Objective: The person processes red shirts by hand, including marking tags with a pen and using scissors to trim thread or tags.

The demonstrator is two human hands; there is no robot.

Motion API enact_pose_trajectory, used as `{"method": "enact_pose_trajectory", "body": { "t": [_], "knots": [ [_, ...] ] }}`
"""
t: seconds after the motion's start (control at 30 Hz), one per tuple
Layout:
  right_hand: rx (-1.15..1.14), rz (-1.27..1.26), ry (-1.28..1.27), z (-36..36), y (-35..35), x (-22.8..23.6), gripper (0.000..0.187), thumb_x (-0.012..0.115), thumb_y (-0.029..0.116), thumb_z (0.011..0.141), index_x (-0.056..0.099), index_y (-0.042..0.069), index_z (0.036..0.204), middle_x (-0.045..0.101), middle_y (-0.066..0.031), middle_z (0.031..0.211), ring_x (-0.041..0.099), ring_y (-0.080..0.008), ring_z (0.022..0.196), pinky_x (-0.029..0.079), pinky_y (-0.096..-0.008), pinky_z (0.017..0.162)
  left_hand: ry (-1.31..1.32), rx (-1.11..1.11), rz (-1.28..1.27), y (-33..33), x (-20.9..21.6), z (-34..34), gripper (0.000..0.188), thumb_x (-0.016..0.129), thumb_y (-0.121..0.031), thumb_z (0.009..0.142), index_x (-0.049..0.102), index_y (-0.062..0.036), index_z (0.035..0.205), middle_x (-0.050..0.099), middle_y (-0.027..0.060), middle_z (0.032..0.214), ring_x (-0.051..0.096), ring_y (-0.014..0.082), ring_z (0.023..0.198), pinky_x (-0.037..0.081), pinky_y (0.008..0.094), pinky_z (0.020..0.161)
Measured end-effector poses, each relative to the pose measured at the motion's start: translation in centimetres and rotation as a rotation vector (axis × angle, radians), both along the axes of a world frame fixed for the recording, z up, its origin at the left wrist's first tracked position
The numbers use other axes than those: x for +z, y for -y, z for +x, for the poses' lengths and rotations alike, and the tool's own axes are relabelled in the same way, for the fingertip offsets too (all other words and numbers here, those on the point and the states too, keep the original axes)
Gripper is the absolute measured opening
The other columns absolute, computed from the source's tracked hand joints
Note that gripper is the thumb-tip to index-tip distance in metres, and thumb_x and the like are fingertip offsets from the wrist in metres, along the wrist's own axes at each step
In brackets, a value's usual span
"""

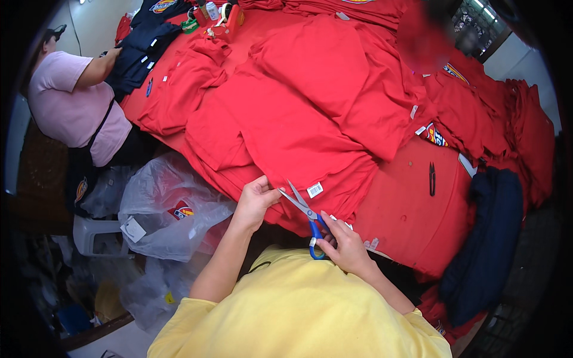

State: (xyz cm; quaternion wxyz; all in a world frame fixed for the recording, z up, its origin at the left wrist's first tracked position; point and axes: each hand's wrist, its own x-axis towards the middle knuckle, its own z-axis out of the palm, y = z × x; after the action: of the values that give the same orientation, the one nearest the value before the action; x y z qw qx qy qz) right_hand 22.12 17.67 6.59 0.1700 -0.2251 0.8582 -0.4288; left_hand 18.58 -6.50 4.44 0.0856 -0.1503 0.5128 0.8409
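Note:
My right hand (346,243) grips scissors (314,219) by their blue handles. Their silver blades stand apart, pointing up and left over the lower edge of a red shirt (304,131) spread on the table. Close to the blade tips, my left hand (258,204) is closed in a pinch at the shirt's edge. Whether it holds cloth or a loose thread is too small to tell. A white tag (314,190) lies on the shirt just right of the blades.
Dark thread snips (432,179) lie on the red table (400,221) at right. Navy cloth (486,244) hangs over the right edge. Clear plastic bags (170,203) are at lower left. Another person (77,101) handles navy garments (140,56) at far left. A tape dispenser (228,22) stands at back.

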Motion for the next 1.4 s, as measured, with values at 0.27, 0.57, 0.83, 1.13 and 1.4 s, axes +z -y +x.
{"method": "enact_pose_trajectory", "body": {
  "t": [0.27,0.57,0.83,1.13,1.4],
  "knots": [
    [-0.015,-0.074,-0.119,0.4,0.2,-0.8,0.059,0.064,0.009,0.085,0.038,-0.001,0.137,0.054,-0.0156,0.089,0.061,-0.0233,0.073,0.051,-0.0348,0.066,-0.016,0.088,0.043,-1.4,0.2,0.6,0.028,0.057,0.002,0.088,0.056,0.0024,0.115,0.065,0.0094,0.104,0.064,0.0147,0.092,0.054,0.0283,0.080],
    [-0.019,-0.248,-0.016,0.4,0.0,-1.9,0.054,0.060,0.009,0.088,0.040,-0.001,0.137,0.059,-0.0185,0.100,0.061,-0.0249,0.082,0.049,-0.0329,0.075,-0.042,0.087,0.003,-1.9,2.0,1.1,0.027,0.061,-0.001,0.087,0.059,0.0017,0.114,0.066,0.0075,0.101,0.063,0.0106,0.088,0.053,0.0229,0.075],
    [-0.045,-0.202,0.021,0.6,0.1,-0.4,0.053,0.059,0.008,0.088,0.041,0.001,0.137,0.059,-0.0155,0.096,0.060,-0.0210,0.076,0.049,-0.0313,0.074,-0.032,0.140,0.020,-2.2,2.2,1.6,0.027,0.061,-0.001,0.087,0.059,0.0009,0.114,0.066,0.0045,0.095,0.062,0.0073,0.081,0.051,0.0211,0.070],
    [-0.031,-0.217,0.033,-0.1,-0.2,-0.8,0.053,0.058,0.007,0.089,0.041,0.002,0.138,0.059,-0.0147,0.096,0.058,-0.0175,0.078,0.049,-0.0302,0.073,-0.075,0.121,-0.072,-3.0,2.8,2.5,0.032,0.062,-0.002,0.087,0.058,0.0031,0.118,0.066,0.0035,0.092,0.060,0.0058,0.077,0.050,0.0214,0.067],
    [0.010,-0.236,-0.063,-0.2,0.0,0.4,0.052,0.057,0.006,0.089,0.041,0.002,0.139,0.060,-0.0123,0.088,0.060,-0.0163,0.077,0.048,-0.0278,0.075,-0.074,0.102,-0.027,-3.3,2.8,2.8,0.032,0.058,0.004,0.088,0.055,0.0034,0.120,0.065,0.0056,0.098,0.060,0.0085,0.083,0.050,0.0231,0.073]
  ]
}}
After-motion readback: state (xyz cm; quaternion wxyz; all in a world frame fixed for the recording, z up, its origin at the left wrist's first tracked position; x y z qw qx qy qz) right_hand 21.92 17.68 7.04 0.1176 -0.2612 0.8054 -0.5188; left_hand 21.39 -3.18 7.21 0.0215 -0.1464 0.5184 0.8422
